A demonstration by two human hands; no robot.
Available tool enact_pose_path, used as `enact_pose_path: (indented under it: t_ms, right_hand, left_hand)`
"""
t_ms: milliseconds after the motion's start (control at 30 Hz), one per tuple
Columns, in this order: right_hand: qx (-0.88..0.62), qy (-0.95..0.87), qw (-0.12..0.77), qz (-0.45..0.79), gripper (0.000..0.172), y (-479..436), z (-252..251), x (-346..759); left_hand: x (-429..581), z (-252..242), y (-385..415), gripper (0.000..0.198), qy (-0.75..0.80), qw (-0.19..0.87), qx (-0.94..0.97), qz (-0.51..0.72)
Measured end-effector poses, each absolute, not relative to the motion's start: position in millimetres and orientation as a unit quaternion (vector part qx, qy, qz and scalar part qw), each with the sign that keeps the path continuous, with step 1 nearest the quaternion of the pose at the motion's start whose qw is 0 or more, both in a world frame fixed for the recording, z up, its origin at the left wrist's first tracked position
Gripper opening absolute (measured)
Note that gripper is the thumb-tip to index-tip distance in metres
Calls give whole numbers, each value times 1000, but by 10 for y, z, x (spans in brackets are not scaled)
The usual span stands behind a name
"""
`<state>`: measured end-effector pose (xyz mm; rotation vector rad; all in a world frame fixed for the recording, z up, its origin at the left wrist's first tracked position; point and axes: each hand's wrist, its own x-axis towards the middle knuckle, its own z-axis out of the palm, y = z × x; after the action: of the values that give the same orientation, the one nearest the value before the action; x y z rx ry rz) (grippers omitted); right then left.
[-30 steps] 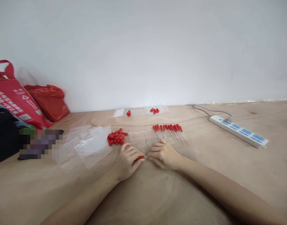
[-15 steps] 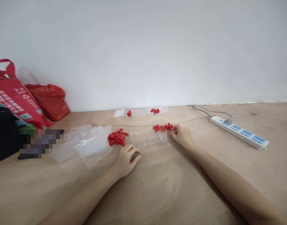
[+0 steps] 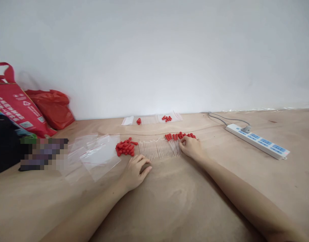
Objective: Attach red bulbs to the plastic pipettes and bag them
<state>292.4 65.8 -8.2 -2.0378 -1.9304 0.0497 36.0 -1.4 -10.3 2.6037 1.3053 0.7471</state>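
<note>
My left hand [image 3: 134,170] rests on the wooden table [image 3: 169,201] with its fingers loosely spread and nothing in them, just below a pile of red rubber bulbs [image 3: 125,148]. A row of clear dropper tubes [image 3: 158,149] lies to the right of the pile. My right hand [image 3: 192,147] lies over the row of red-capped droppers [image 3: 178,136]. Its fingers are bent and bunched where the two rows meet. What they pinch, if anything, is hidden.
Clear zip bags [image 3: 96,154] lie left of the bulbs. Two small bags with red bulbs [image 3: 151,119] sit by the wall. A white power strip [image 3: 256,140] lies at the right. Red bags [image 3: 30,106] and a black object [image 3: 4,144] stand at the left.
One second ago both hands held a red-capped dropper together. My right hand then carried it up to the capped row and now sits a little lower and left; my left hand is empty.
</note>
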Motion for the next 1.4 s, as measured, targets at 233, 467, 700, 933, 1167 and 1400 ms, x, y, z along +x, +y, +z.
enact_pose_path:
  t_ms: [233, 467, 700, 933, 1167, 1400]
  right_hand:
    - [-716, -685, 126, 45, 22, 633, -41, 2897]
    - [-709, -704, 46, -8, 24, 591, -36, 2892]
    - [-702, -711, 32, -27, 23, 535, 55, 2922]
    - [-718, -695, 32, -17, 22, 512, 277, 2986]
    - [-629, -743, 227, -16, 25, 466, 167, 2883]
    - [-471, -822, 316, 43, 13, 212, -211, 2617]
  left_hand:
    - [368, -97, -20, 11, 433, 71, 862, 253]
    - [300, -100, 42, 11, 501, -61, 817, 278]
    - [14, -16, 274, 13, 590, -231, 723, 275]
    - [-62, -16, 348, 13, 602, -225, 713, 281]
    - [252, 33, 129, 13, 459, -46, 806, 370]
    - [383, -59, -46, 12, 421, 98, 852, 297]
